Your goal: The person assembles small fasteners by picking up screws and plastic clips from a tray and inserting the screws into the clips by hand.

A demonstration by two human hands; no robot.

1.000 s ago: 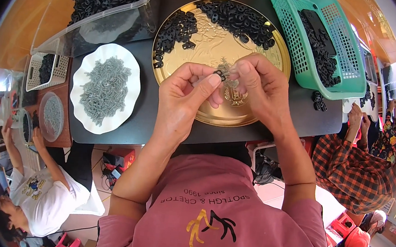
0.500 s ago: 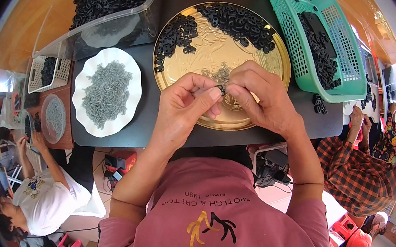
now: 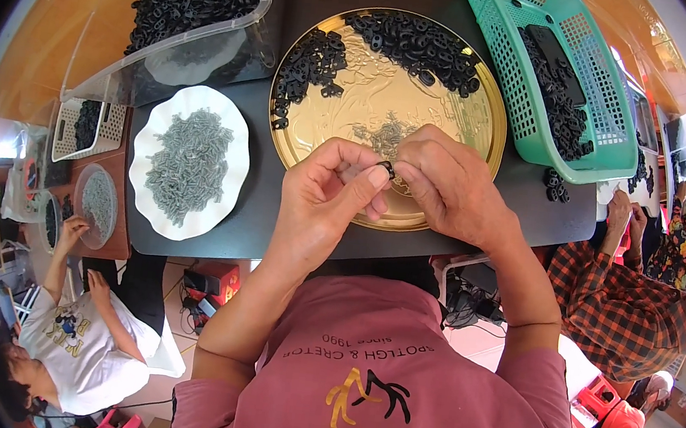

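Note:
Over the near part of a round gold tray (image 3: 482,166), my left hand (image 3: 325,187) pinches a small black plastic part (image 3: 385,168) between thumb and fingertips. Right beside it, my right hand (image 3: 458,188) is closed, thumb against bent forefinger, its tips at the part's edge. Whatever those fingertips hold is hidden. Behind my hands lies a small pile of metal screws (image 3: 389,135) on the tray. Loose black plastic parts (image 3: 419,46) are heaped along its far and left rim.
A white scalloped plate (image 3: 235,165) of grey screws (image 3: 189,164) stands left. Behind it is a clear bin (image 3: 193,48) of black parts. At right stands a green basket (image 3: 521,107), with a few parts (image 3: 556,185) beside it. Co-workers sit at both sides.
My right fingertips have come closer to the black part, which my left hand still pinches. At the left, a co-worker's hand has moved to a bowl of screws.

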